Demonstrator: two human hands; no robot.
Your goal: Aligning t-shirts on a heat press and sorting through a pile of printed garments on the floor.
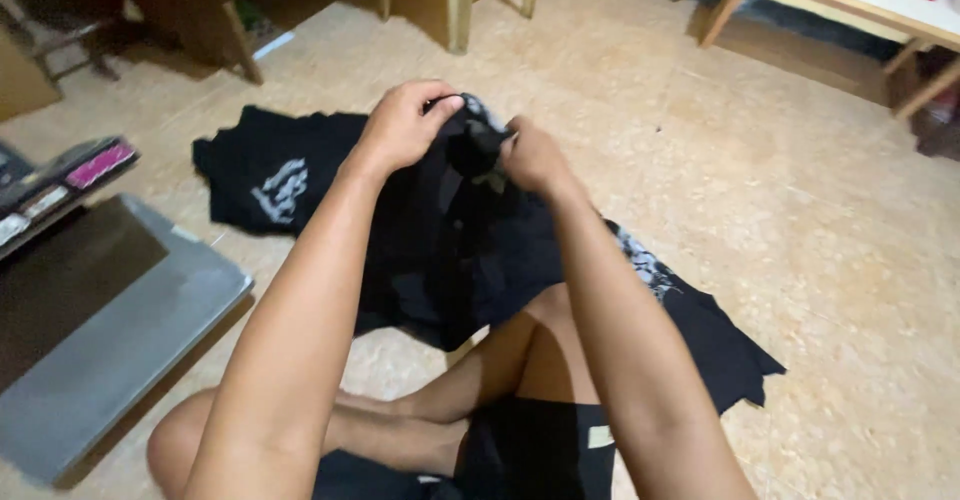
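Sitting on the floor, I hold up a black garment point(470, 230) in both hands.

My left hand point(405, 125) and right hand point(532, 158) are each closed on a bunched top edge of the garment, close together, with its lower part draped over my crossed legs. I judge that gripping matching points and keeping the edge taut would handle it well. Left of the garment lies a second black shirt with a white print point(275, 180), and farther left a grey flat panel point(120, 330). The gathered folds hide the garment's shape, so I cannot tell its kind.
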